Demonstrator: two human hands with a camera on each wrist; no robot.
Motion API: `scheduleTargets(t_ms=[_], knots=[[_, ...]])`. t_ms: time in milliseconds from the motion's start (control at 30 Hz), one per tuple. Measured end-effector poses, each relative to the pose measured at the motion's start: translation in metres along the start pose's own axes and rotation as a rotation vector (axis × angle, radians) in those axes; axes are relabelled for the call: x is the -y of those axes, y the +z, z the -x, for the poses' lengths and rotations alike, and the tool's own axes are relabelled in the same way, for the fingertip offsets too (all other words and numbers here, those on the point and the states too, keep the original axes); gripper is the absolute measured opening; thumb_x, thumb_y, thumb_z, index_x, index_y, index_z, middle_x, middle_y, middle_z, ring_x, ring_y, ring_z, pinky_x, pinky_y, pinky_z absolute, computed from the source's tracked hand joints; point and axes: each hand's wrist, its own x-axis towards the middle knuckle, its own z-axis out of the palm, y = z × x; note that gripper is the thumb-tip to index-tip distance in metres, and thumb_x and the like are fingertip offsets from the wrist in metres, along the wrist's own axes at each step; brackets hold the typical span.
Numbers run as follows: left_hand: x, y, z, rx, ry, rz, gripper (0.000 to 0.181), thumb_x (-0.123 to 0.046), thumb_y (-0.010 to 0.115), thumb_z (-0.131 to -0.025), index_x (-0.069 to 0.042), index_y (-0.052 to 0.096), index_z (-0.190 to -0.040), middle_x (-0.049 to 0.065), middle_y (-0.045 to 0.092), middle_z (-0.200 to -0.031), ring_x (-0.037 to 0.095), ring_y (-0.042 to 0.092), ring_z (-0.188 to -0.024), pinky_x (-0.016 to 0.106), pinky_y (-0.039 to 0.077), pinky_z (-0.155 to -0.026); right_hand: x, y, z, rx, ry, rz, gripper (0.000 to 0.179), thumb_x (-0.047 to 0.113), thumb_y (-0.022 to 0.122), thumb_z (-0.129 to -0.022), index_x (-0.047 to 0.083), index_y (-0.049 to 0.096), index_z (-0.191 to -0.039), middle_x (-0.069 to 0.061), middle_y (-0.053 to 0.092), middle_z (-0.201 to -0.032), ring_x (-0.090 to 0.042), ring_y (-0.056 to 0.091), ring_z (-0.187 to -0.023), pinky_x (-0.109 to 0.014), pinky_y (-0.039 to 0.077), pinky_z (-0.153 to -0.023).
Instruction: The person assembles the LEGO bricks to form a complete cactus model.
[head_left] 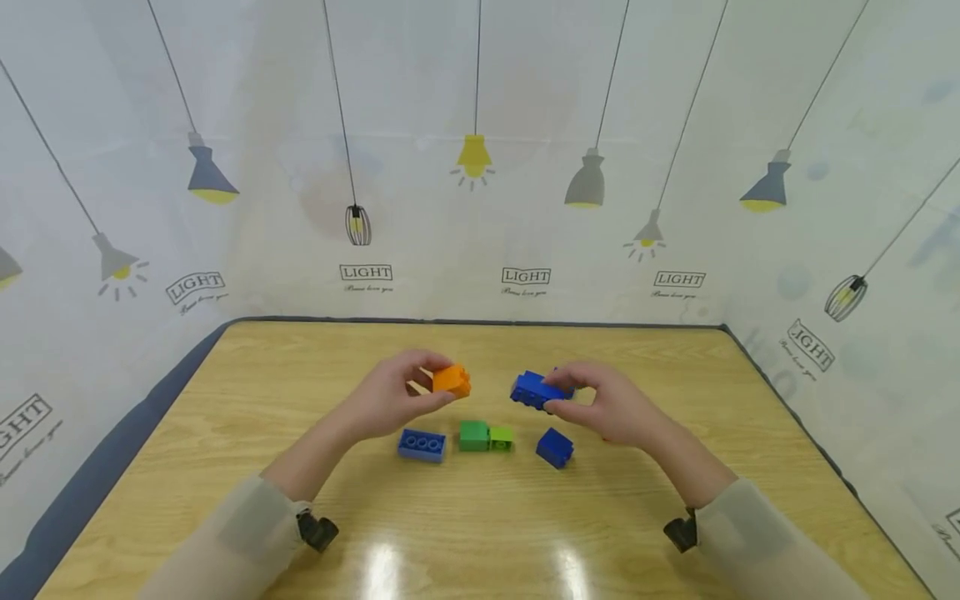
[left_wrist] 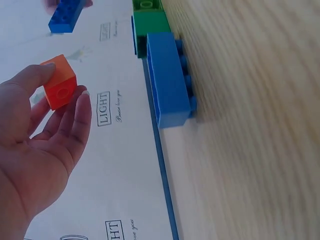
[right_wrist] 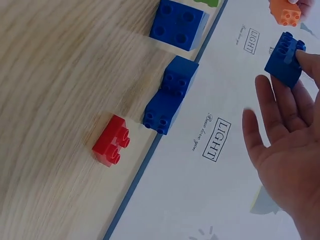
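Observation:
My left hand [head_left: 390,392] pinches an orange building brick [head_left: 450,381] between thumb and fingers, above the table. In the left wrist view the thumb lies on one side of the brick, which shows a round hollow on its near end. My right hand [head_left: 607,400] grips a long blue building brick [head_left: 531,390] by its right end, studs turned toward me. The right wrist view shows this held blue brick [right_wrist: 285,60] under the thumb, with the outer fingers stretched out. The two held bricks are apart, at about the same height.
On the wooden table [head_left: 480,525] a blue brick [head_left: 422,446] lies on its side, left of joined-looking green bricks [head_left: 474,437]. Right of them is another blue brick [head_left: 555,448]. A stepped blue piece [right_wrist: 170,95] and a red brick [right_wrist: 111,141] lie near the right hand.

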Motion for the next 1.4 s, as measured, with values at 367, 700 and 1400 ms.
scheduleTargets(t_ms=[367, 700, 1400], knots=[[-0.014, 0.014, 0.022, 0.047, -0.026, 0.149, 0.036, -0.021, 0.081, -0.102, -0.017, 0.066, -0.135, 0.006, 0.071, -0.131, 0.021, 0.072, -0.108, 0.027, 0.067, -0.086, 0.008, 0.000, 0.023, 0.005, -0.045, -0.145, 0.025, 0.022, 0.077, -0.105, 0.013, 0.076, -0.128, -0.003, 0.078, -0.116, -0.014, 0.075, -0.103, -0.028, 0.064, -0.087], [-0.021, 0.026, 0.033, 0.065, 0.041, 0.176, 0.042, -0.018, 0.081, -0.101, -0.022, 0.067, -0.141, 0.005, 0.071, -0.136, 0.021, 0.073, -0.110, 0.028, 0.066, -0.090, 0.006, 0.008, 0.029, 0.024, -0.033, -0.276, 0.027, 0.016, 0.072, -0.108, 0.010, 0.072, -0.134, -0.010, 0.077, -0.116, -0.014, 0.070, -0.093, -0.026, 0.062, -0.074], [-0.030, 0.049, 0.040, 0.043, -0.011, 0.268, 0.041, -0.015, 0.079, -0.102, -0.022, 0.065, -0.140, 0.004, 0.068, -0.142, 0.022, 0.072, -0.110, 0.025, 0.063, -0.085, 0.007, 0.019, 0.031, 0.029, -0.090, -0.446, 0.046, 0.009, 0.074, -0.106, 0.009, 0.065, -0.150, -0.026, 0.065, -0.143, -0.027, 0.074, -0.110, -0.031, 0.068, -0.085]])
